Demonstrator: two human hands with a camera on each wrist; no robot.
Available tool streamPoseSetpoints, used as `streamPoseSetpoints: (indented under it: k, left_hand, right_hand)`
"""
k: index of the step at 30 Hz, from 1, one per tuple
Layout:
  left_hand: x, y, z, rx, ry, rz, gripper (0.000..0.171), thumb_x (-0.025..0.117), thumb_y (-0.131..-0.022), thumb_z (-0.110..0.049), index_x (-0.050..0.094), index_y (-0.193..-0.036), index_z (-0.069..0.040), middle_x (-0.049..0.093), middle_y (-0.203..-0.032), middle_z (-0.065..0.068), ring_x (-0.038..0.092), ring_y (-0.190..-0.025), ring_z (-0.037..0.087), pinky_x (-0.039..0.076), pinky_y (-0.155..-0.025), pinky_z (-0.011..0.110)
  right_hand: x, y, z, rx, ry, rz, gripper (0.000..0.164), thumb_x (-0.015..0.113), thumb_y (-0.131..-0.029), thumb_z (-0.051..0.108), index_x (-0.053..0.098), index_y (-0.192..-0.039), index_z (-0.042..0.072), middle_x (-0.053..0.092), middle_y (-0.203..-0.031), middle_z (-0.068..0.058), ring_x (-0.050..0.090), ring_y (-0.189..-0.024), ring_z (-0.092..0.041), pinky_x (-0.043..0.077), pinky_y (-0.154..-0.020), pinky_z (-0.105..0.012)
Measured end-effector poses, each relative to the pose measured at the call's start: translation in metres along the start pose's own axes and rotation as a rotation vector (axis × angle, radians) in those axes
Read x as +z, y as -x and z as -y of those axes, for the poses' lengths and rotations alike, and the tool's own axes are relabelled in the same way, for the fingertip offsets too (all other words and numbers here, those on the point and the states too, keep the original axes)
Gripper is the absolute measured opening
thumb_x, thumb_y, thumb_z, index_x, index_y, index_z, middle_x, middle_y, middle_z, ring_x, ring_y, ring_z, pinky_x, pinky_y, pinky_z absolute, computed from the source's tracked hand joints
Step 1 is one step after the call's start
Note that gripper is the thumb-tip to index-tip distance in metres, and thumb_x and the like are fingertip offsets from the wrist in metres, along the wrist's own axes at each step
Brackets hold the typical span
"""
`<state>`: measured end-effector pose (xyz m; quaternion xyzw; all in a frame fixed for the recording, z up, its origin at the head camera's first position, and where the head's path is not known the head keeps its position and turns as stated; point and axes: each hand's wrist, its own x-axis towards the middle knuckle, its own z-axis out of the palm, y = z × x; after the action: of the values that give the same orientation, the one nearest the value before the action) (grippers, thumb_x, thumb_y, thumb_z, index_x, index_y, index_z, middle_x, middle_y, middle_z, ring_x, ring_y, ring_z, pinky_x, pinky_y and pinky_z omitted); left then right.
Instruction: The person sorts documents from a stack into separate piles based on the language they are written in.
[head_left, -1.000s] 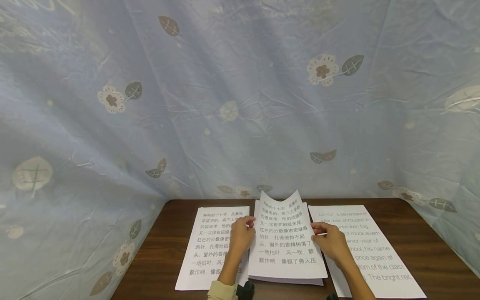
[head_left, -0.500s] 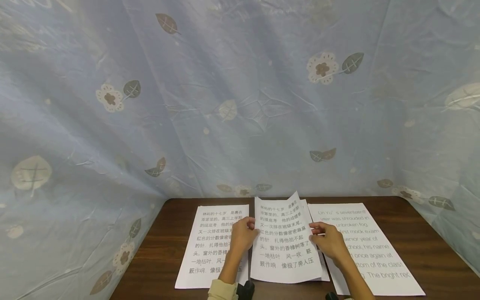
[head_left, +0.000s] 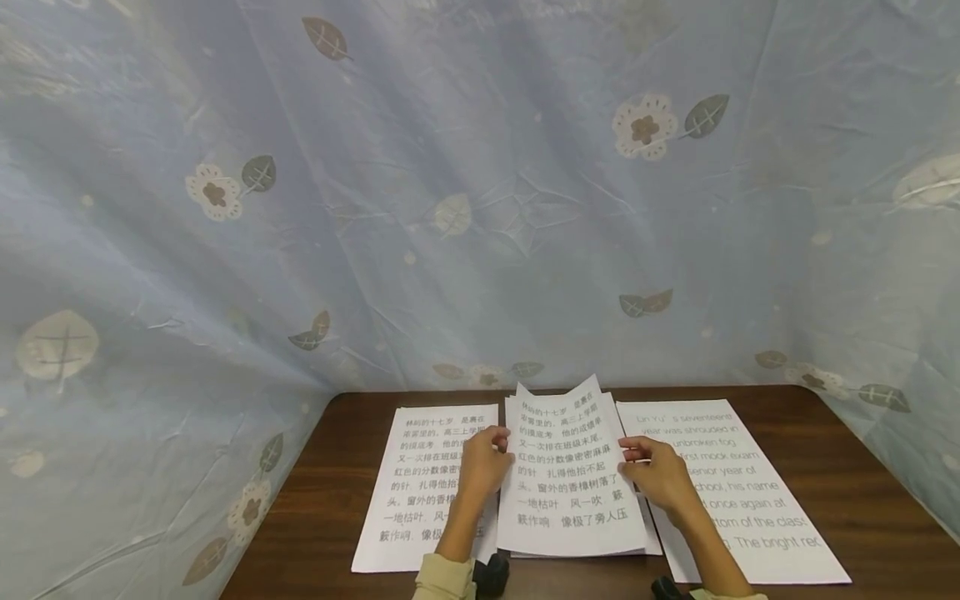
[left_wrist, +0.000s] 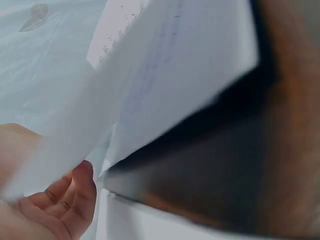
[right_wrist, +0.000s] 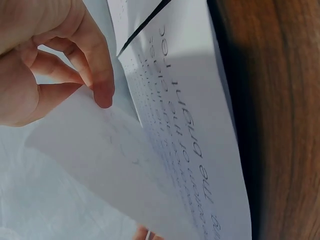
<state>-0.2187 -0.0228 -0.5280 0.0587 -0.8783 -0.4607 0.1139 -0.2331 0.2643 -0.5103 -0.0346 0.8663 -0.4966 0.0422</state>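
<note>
A white sheet of paper (head_left: 566,475), printed with Chinese characters, bends between both hands in the middle of the table. Its two far corners curl up. My left hand (head_left: 483,462) pinches its left edge; the left wrist view shows the fingers (left_wrist: 82,200) curled beside the paper. On the opposite edge, the thumb and fingers of my right hand (head_left: 663,475) pinch the paper, as the right wrist view confirms with the hand (right_wrist: 75,55) above the sheet's corner. More paper (head_left: 651,540) peeks out beneath the held sheet. Whether several sheets are held together, I cannot tell.
On the left lies a stack of Chinese-printed paper (head_left: 408,487), partly behind my left forearm. To the right is a stack of English-printed paper (head_left: 757,508), partly covered by my right forearm. Both rest on a dark wooden table (head_left: 840,467). A patterned blue-grey cloth (head_left: 480,208) hangs behind.
The held paper shifts and tilts toward the near side, then rises back and straightens, its far corners curling again. Both hands keep their grip and barely move. The head view tips slightly.
</note>
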Motion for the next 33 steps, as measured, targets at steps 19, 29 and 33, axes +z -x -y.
streamPoseSetpoints:
  k: [19, 29, 33]
  left_hand:
    - [-0.05, 0.002, 0.016, -0.008, 0.0, -0.033, 0.04, 0.078, -0.089, 0.0, 0.073, -0.129, 0.001, 0.074, -0.106, 0.014, 0.074, -0.085, 0.017, 0.061, -0.069, 0.025]
    - [-0.077, 0.005, 0.039, -0.005, 0.003, -0.067, 0.041, 0.079, -0.088, 0.0, 0.073, -0.128, 0.001, 0.075, -0.105, 0.014, 0.074, -0.086, 0.018, 0.06, -0.068, 0.025]
    - [-0.088, 0.006, 0.047, -0.017, -0.01, -0.089, 0.039, 0.079, -0.087, 0.001, 0.075, -0.127, 0.0, 0.076, -0.103, 0.013, 0.072, -0.083, 0.016, 0.058, -0.066, 0.024]
  right_hand:
    - [0.032, -0.001, 0.016, 0.02, -0.1, 0.02, 0.045, 0.073, -0.095, 0.006, 0.066, -0.138, -0.004, 0.069, -0.114, -0.016, 0.07, -0.091, -0.019, 0.06, -0.069, -0.029]
    - [0.061, -0.001, 0.026, -0.001, -0.128, 0.032, 0.045, 0.076, -0.092, 0.003, 0.067, -0.136, -0.003, 0.07, -0.112, -0.015, 0.072, -0.089, -0.018, 0.065, -0.07, -0.033]
    - [0.072, 0.0, 0.03, -0.007, -0.133, 0.041, 0.045, 0.077, -0.091, 0.003, 0.068, -0.135, -0.003, 0.072, -0.113, -0.016, 0.074, -0.09, -0.018, 0.066, -0.072, -0.034]
